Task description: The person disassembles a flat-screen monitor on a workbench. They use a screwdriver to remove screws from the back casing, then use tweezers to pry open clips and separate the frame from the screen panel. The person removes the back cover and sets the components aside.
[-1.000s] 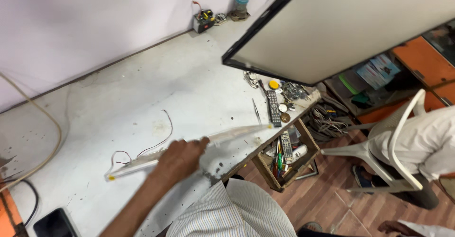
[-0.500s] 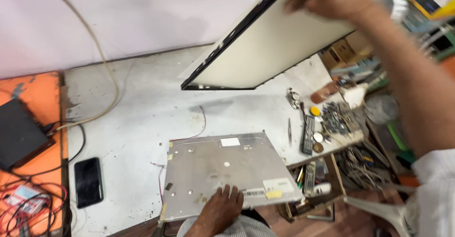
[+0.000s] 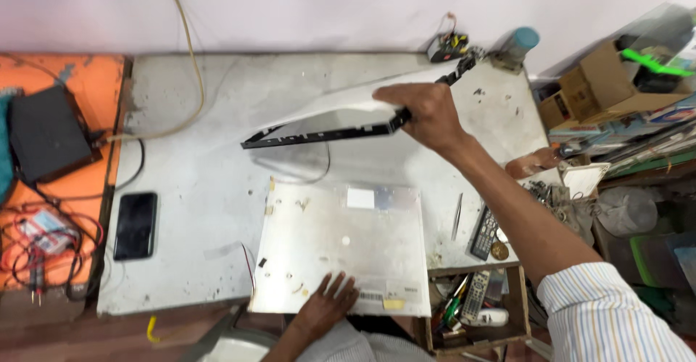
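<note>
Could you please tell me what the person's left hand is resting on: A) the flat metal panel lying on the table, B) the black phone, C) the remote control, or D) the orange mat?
A: the left hand lies flat on the near edge of the metal panel, well clear of the phone.

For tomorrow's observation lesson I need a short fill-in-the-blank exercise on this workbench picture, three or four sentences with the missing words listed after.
1. The right hand holds a black frame lifted ____ the table.
2. The left hand rests flat on a ____ metal panel.
3. A dark phone lies to the ____ of that panel.
4. The tweezers lie to the ____ of the panel.

Missing words: above; silver; left; right
</note>
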